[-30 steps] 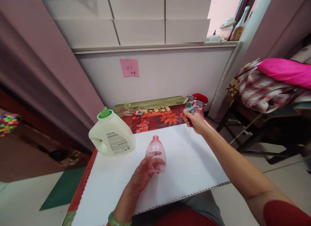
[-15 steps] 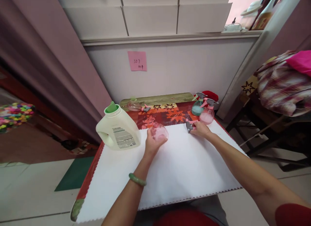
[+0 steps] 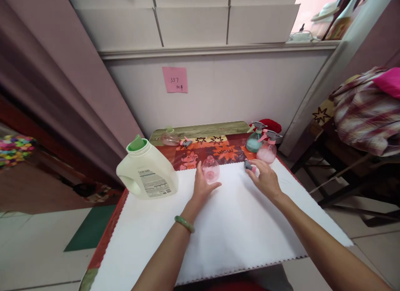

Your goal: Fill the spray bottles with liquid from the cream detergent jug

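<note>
The left hand (image 3: 203, 186) cups the pink bottle (image 3: 210, 169), which stands at its 1 o'clock. The right hand (image 3: 265, 178) lies spread, the sprayer head (image 3: 249, 165) at its 11 o'clock fingertips.

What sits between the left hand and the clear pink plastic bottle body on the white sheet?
Nothing visible. The left hand already touches the clear pink plastic bottle body, which stands upright with its cap off. The right hand rests on a grey and pink spray head apart from it.
</note>
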